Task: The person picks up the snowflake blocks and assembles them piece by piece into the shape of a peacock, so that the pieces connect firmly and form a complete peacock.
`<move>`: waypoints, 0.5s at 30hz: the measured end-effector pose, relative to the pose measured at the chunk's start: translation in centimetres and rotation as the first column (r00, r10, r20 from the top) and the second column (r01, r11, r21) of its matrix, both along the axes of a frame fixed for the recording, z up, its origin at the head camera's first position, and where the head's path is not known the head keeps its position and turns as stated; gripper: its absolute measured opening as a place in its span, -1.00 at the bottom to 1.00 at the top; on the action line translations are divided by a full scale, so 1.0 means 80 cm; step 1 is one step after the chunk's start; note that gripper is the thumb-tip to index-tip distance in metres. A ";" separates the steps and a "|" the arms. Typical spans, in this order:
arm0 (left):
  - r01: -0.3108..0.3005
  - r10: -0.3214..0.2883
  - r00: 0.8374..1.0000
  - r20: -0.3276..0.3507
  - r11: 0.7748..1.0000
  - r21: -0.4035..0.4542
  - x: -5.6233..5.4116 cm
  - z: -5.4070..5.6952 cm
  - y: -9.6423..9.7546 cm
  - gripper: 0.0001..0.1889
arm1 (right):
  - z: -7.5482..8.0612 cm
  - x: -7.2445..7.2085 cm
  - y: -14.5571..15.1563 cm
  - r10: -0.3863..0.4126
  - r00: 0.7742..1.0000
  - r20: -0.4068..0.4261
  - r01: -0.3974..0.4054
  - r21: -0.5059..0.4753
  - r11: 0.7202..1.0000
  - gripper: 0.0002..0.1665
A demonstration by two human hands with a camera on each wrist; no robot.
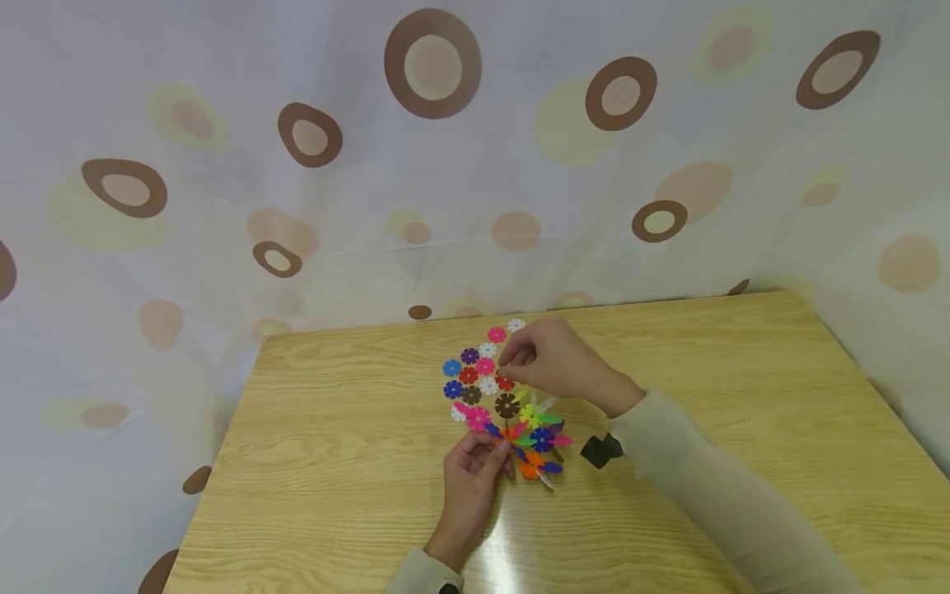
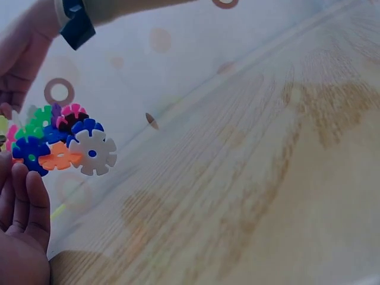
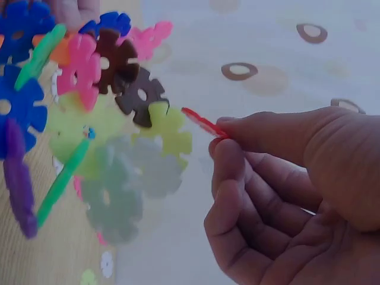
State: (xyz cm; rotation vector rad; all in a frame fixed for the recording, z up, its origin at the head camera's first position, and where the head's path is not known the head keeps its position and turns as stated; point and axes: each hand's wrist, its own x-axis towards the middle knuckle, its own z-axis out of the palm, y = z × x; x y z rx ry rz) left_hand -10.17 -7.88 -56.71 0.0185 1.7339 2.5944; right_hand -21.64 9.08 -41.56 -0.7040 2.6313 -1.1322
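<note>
1. Red notched disc [image 3: 205,123], tilted nearly edge-on, was pinched by the right hand's fingers [image 3: 228,157].
2. Left-hand fingers [image 1: 500,452] gripped the interlocked-disc cluster [image 1: 543,439] at that hand's two o'clock.
3. Loose discs [image 1: 468,375] lay on the counter [image 1: 334,454], toward eleven o'clock.
4. Joining probably needed slots squarely aligned, cluster steady.

Room to pass lies over the bench [image 1: 319,445] left of the loose discs [image 1: 484,370]; rightward, the joined discs [image 1: 539,445] and right sleeve [image 1: 727,495] bar the way, the patterned backdrop [image 1: 475,181] the rear.
</note>
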 end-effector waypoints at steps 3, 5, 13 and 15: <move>-0.006 0.006 1.000 0.003 1.000 -0.006 0.000 0.000 0.001 -0.94 | 0.003 0.004 -0.006 -0.010 1.000 0.010 0.010 0.052 0.999 -0.93; -0.010 0.010 1.000 0.000 1.000 -0.019 0.001 0.000 0.001 -0.96 | 0.004 0.004 -0.009 -0.022 1.000 0.008 0.021 0.088 0.996 -0.91; -0.020 0.020 1.000 0.000 0.997 -0.079 0.001 0.000 0.001 -0.75 | 0.004 0.011 -0.014 -0.030 0.999 0.012 0.028 0.142 0.990 -0.89; -0.030 0.030 1.000 -0.004 0.996 -0.085 0.001 0.000 0.001 -0.77 | 0.006 0.014 -0.017 -0.016 1.000 -0.010 0.018 0.154 0.988 -0.87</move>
